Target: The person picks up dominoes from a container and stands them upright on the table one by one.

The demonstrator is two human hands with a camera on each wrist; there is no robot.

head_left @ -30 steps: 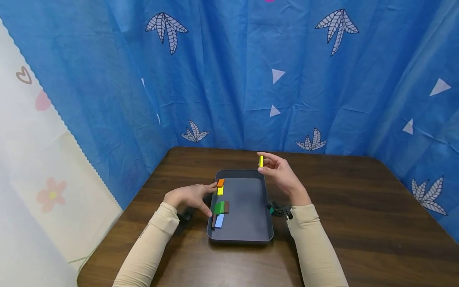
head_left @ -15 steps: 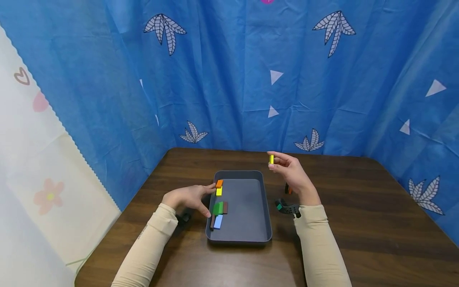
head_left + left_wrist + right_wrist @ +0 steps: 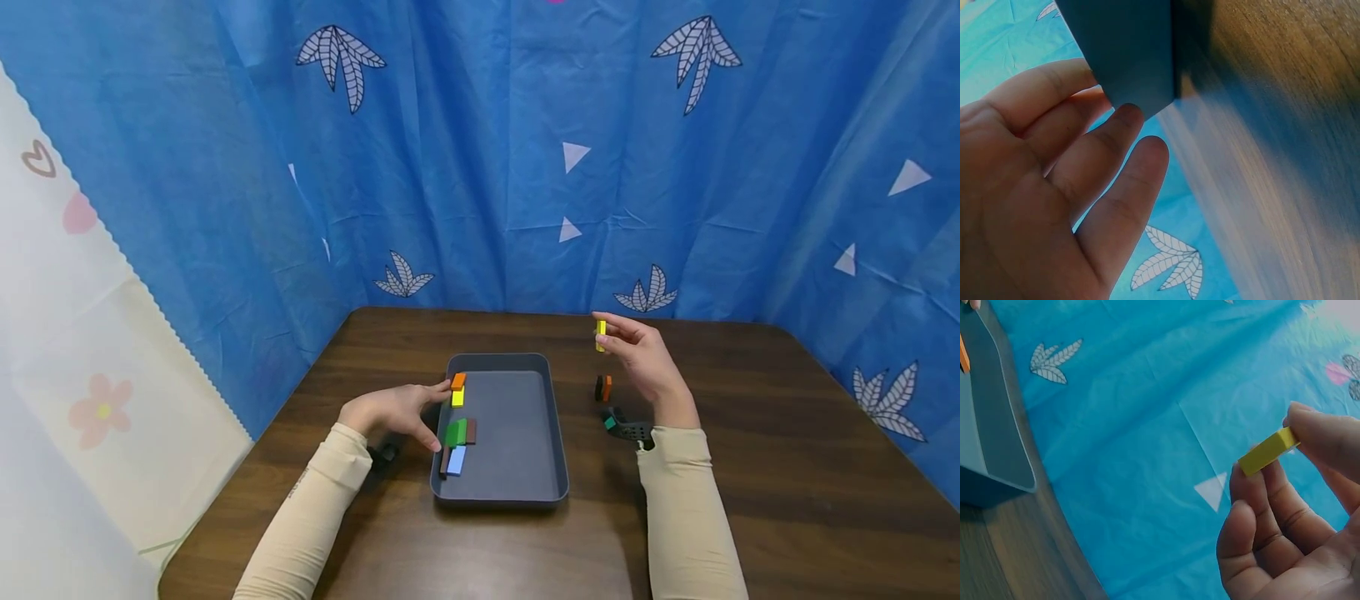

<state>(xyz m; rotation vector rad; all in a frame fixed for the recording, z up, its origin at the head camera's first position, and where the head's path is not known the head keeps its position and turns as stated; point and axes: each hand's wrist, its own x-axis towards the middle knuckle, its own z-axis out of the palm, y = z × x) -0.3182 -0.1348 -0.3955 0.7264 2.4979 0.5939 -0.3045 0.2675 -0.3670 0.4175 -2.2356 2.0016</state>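
Observation:
My right hand [image 3: 637, 350] pinches a small yellow block [image 3: 601, 336] between thumb and fingertips, above the table to the right of the tray. In the right wrist view the yellow block [image 3: 1268, 452] spans from thumb to fingertips. My left hand [image 3: 397, 412] rests at the left rim of the grey tray [image 3: 557, 417], fingers fairly straight. The left wrist view has its fingers [image 3: 1094, 153] against the tray's outer wall [image 3: 1135, 56]. Along the tray's left side lie an orange block [image 3: 458, 382], a yellow one [image 3: 457, 398], a green one [image 3: 456, 433], brown ones and a light blue one [image 3: 456, 461].
A black block [image 3: 599, 388] and an orange block [image 3: 607, 388] stand side by side on the wooden table [image 3: 787, 467], right of the tray. A blue curtain [image 3: 480, 167] hangs behind the table. A pale curtain [image 3: 82, 350] hangs at the left.
My right hand has moved right with the yellow block, away from above the tray's far right corner. The black and orange blocks have come into view. The left hand stays put.

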